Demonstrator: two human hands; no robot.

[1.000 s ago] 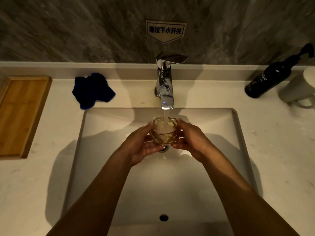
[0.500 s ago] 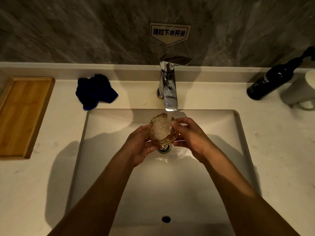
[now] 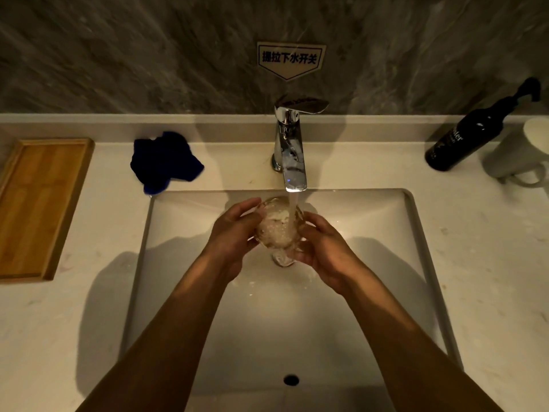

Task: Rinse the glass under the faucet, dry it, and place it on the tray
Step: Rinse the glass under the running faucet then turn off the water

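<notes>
— Grey stone wall behind, pale counter all round, and a white square sink (image 3: 416, 233) in the middle. What are you doing right now?

— Rinsing. Your left hand (image 3: 234, 233) and right hand (image 3: 322, 251) both curl round the small clear bumpy glass (image 3: 274, 230). It sits tilted over the sink, right under the shiny silver faucet (image 3: 292, 156), and water pours into it.

— What comes next for you?

— Probably tip the water out. Then you need the crumpled dark blue cloth (image 3: 165, 162) to dry the glass. The flat wooden tray (image 3: 38, 203) waits far left.
</notes>
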